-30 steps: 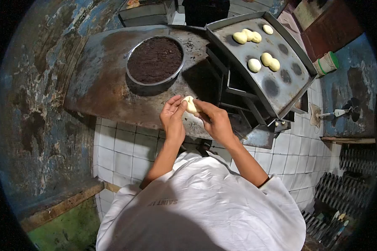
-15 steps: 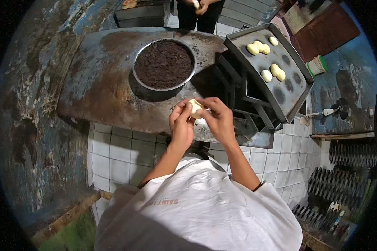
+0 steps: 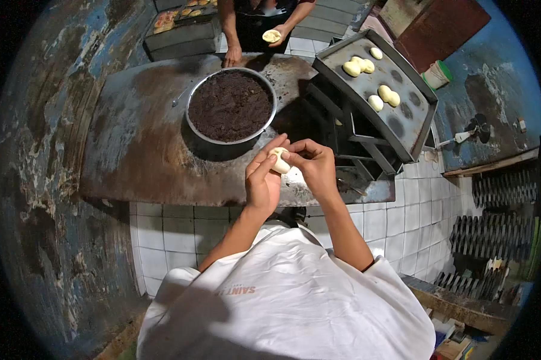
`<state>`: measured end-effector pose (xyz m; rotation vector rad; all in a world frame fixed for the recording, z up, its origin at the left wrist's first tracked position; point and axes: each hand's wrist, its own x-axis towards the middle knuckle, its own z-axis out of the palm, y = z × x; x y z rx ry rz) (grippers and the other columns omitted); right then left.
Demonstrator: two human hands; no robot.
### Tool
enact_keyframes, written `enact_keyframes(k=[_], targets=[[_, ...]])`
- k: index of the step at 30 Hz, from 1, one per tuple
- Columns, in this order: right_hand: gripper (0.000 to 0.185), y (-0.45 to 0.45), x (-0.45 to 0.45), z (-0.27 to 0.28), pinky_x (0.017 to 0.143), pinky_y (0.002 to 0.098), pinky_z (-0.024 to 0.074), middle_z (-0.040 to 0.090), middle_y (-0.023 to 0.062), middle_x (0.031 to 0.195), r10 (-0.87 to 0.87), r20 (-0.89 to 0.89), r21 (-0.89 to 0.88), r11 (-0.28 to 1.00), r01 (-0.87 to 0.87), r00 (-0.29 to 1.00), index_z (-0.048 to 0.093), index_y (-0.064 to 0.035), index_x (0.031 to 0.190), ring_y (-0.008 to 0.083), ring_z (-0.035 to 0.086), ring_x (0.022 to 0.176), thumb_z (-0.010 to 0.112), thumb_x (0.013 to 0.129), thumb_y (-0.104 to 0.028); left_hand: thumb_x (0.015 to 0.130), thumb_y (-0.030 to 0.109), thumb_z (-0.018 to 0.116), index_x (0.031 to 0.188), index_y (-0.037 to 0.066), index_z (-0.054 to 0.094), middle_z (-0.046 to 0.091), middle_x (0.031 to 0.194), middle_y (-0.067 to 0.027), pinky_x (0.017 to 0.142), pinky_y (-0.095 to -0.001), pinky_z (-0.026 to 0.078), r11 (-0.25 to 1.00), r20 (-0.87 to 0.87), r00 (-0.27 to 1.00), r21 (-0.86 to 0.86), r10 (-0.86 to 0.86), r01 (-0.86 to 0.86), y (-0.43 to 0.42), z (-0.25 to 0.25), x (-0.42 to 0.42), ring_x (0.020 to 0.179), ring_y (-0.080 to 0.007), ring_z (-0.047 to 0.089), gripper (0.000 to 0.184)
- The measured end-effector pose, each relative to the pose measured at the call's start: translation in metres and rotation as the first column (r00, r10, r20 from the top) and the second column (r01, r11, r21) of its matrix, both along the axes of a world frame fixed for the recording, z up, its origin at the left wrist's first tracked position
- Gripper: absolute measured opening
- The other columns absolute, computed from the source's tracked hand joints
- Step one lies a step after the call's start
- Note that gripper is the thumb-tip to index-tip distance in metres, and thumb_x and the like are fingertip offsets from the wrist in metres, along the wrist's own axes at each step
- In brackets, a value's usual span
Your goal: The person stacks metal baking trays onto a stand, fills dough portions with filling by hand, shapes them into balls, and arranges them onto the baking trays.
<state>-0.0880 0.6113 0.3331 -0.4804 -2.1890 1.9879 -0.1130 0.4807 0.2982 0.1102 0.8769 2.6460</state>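
Observation:
A small piece of pale yellow dough (image 3: pixel 281 164) is between my two hands, above the near edge of the table. My left hand (image 3: pixel 261 180) cradles it from the left, thumb against its side and fingers behind. My right hand (image 3: pixel 317 171) pinches its upper edge between thumb and fingertips. Whether anything is inside the dough I cannot tell. Just beyond my hands stands a round metal bowl (image 3: pixel 275 115) full of dark brown crumbly filling (image 3: pixel 229 105).
A metal tray (image 3: pixel 419 135) with several dough balls (image 3: pixel 352 68) rests on a dark metal rack (image 3: pixel 366 141) at the right. Across the table (image 3: pixel 132 150), a person holds a flattened dough piece (image 3: pixel 272 36). A green-lidded tub (image 3: pixel 437 74) stands behind the tray.
The dough has turned in my hands, with my right fingers now on its upper edge. The co-worker's hands have come apart, one reaching down to the table beside the bowl. The view has shifted slightly.

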Motion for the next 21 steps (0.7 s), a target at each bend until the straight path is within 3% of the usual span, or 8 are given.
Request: enact_keyframes(k=[4, 5, 7, 11, 13, 15, 19, 21], targets=[[0.032, -0.015, 0.006, 0.002, 0.078, 0.0330, 0.0543, 0.071, 0.0114, 0.103, 0.071, -0.201, 0.230, 0.973, -0.024, 0.977, 0.075, -0.0033, 0.113, 0.0215, 0.070, 0.094, 0.077, 0.081, -0.005, 0.104, 0.018, 0.056, 0.123, 0.000, 0.063, 0.066, 0.125, -0.0136, 0.093, -0.0308, 0.052, 0.990, 0.241, 0.965, -0.119, 0.101, -0.074, -0.001, -0.014, -0.002, 0.112, -0.0189, 0.064, 0.027], [0.032, -0.017, 0.007, 0.000, 0.078, 0.0330, 0.0543, 0.071, 0.0114, 0.103, 0.071, -0.201, 0.229, 0.973, -0.023, 0.977, 0.075, -0.0033, 0.113, 0.0215, 0.070, 0.094, 0.077, 0.081, -0.005, 0.104, 0.018, 0.056, 0.123, 0.000, 0.063, 0.066, 0.125, -0.0136, 0.093, -0.0308, 0.052, 0.990, 0.240, 0.966, -0.120, 0.101, -0.073, -0.002, -0.013, -0.003, 0.112, -0.0189, 0.064, 0.027], [0.034, -0.018, 0.009, -0.005, 0.082, 0.0368, 0.0547, 0.068, 0.0121, 0.104, 0.145, -0.315, 0.535, 0.844, 0.049, 0.938, 0.076, -0.0072, 0.113, 0.0260, 0.069, 0.095, 0.077, 0.079, -0.004, 0.106, 0.020, 0.054, 0.122, 0.001, 0.063, 0.067, 0.123, -0.0144, 0.091, -0.0292, 0.054, 0.996, 0.206, 0.975, -0.058, 0.077, -0.067, -0.002, -0.009, -0.004, 0.112, -0.0184, 0.064, 0.027], [0.026, -0.010, 0.003, -0.002, 0.078, 0.0350, 0.0539, 0.066, 0.0117, 0.097, -0.001, -0.383, 0.578, 0.779, 0.241, 0.924, 0.076, -0.0062, 0.102, 0.0296, 0.067, 0.088, 0.078, 0.076, -0.003, 0.107, 0.020, 0.053, 0.120, 0.000, 0.064, 0.066, 0.125, -0.0158, 0.099, -0.0329, 0.050, 0.999, 0.098, 0.995, -0.024, 0.035, -0.033, 0.009, -0.009, -0.004, 0.115, -0.0203, 0.063, 0.026], [0.021, -0.001, 0.001, 0.007, 0.077, 0.0317, 0.0530, 0.068, 0.0101, 0.097, -0.038, -0.289, 0.504, 0.843, 0.186, 0.957, 0.074, -0.0022, 0.097, 0.0237, 0.068, 0.088, 0.079, 0.077, -0.004, 0.107, 0.019, 0.053, 0.118, 0.001, 0.065, 0.065, 0.129, -0.0165, 0.102, -0.0341, 0.048, 0.999, 0.086, 0.996, -0.013, 0.037, -0.036, 0.016, -0.009, -0.003, 0.117, -0.0202, 0.061, 0.025], [0.018, 0.012, -0.002, 0.005, 0.076, 0.0290, 0.0523, 0.072, 0.0080, 0.093, 0.005, -0.048, -0.064, 0.998, -0.008, 0.999, 0.073, 0.0021, 0.093, 0.0174, 0.068, 0.086, 0.080, 0.079, -0.007, 0.106, 0.017, 0.054, 0.116, 0.001, 0.065, 0.063, 0.131, -0.0165, 0.102, -0.0338, 0.047, 0.998, -0.081, 0.996, -0.038, 0.047, -0.050, 0.026, -0.012, -0.004, 0.118, -0.0194, 0.060, 0.022], [0.019, 0.027, 0.004, 0.005, 0.074, 0.0278, 0.0527, 0.074, 0.0075, 0.085, -0.083, -0.099, 0.124, 0.988, 0.095, 0.992, 0.075, 0.0042, 0.094, 0.0135, 0.068, 0.077, 0.080, 0.082, -0.010, 0.105, 0.020, 0.057, 0.110, 0.003, 0.064, 0.063, 0.127, -0.0164, 0.108, -0.0365, 0.043, 0.989, -0.062, 0.993, -0.105, 0.096, -0.103, 0.050, -0.007, 0.001, 0.123, -0.0223, 0.058, 0.019], [0.025, 0.029, 0.012, 0.003, 0.074, 0.0302, 0.0533, 0.074, 0.0099, 0.090, -0.120, -0.134, 0.182, 0.973, 0.144, 0.984, 0.076, 0.0025, 0.102, 0.0161, 0.069, 0.080, 0.080, 0.082, -0.011, 0.106, 0.020, 0.056, 0.108, 0.004, 0.061, 0.066, 0.114, -0.0126, 0.097, -0.0328, 0.050, 0.984, 0.011, 0.994, -0.141, 0.112, -0.109, 0.066, -0.008, 0.001, 0.109, -0.0194, 0.063, 0.016]])
